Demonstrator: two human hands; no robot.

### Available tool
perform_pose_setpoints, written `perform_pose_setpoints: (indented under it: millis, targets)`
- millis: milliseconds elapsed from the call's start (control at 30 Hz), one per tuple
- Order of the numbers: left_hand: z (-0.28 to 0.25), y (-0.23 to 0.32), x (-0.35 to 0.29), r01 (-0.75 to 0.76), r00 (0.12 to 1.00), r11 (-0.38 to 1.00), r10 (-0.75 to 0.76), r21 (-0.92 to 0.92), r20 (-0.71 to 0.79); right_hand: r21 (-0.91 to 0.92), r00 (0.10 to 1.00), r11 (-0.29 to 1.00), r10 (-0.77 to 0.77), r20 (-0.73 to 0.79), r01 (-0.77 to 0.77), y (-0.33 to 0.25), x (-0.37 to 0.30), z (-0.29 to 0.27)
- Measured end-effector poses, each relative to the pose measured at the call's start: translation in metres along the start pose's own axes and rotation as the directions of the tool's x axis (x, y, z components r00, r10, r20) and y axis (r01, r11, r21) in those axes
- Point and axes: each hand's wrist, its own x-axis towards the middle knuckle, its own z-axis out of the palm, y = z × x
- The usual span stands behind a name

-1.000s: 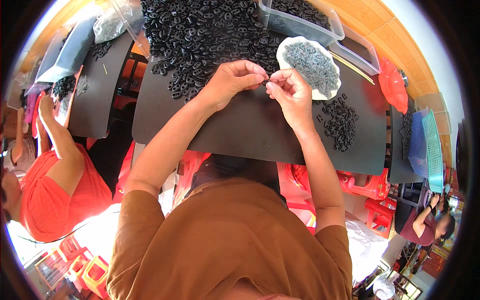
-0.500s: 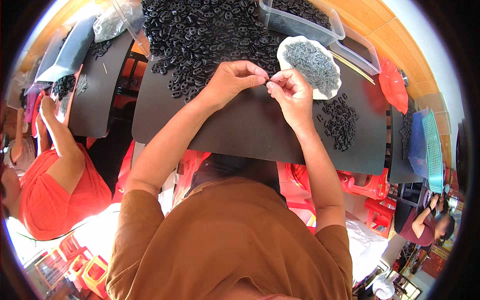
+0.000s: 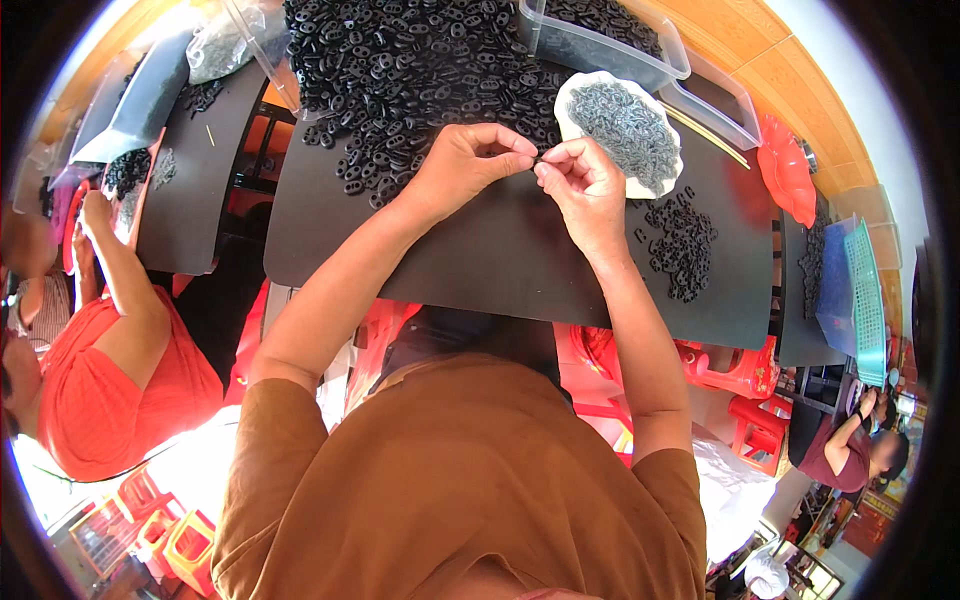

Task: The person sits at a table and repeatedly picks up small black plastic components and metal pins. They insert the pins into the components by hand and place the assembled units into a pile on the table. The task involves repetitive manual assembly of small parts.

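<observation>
Above the dark table my left hand [image 3: 468,165] and my right hand [image 3: 583,190] meet fingertip to fingertip. Both are closed in a pinch on one small black piece [image 3: 537,160], mostly covered by the fingers. Just beyond them spreads a big heap of black oval pieces with holes [image 3: 420,70]. A white scalloped dish [image 3: 634,190] stands beside my right hand, full of small grey metallic-looking parts [image 3: 622,130]. Right of my right wrist lies a smaller pile of black pieces [image 3: 683,250].
A clear plastic bin [image 3: 600,52] with black pieces stands at the far side. Beyond the dish are yellowish sticks [image 3: 708,136] and a red petal-shaped tray [image 3: 785,170]. At a left-hand table [image 3: 180,220] sits a person in red [image 3: 130,390]. Red stools [image 3: 760,430] stand below right.
My hands stay pinched together over the same spot, with only a slight shift of the fingertips. At the far left another person's head has come into view.
</observation>
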Motion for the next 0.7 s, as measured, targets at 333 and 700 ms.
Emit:
perform_pose_setpoints:
  millis: [333,700]
  targets:
    - [0.0031,0.0027,-0.0009,-0.006,1.0,1.0,0.007,0.016,-0.018,0.023,0.999,0.999,0.032,0.033,-0.033,-0.001,-0.0012,0.0004]
    - [0.0019,0.0022,-0.0005,0.014,1.0,1.0,-0.014,0.016,-0.024,0.062,0.998,0.996,0.056,0.04,-0.059,-0.0033,-0.0014,0.0021]
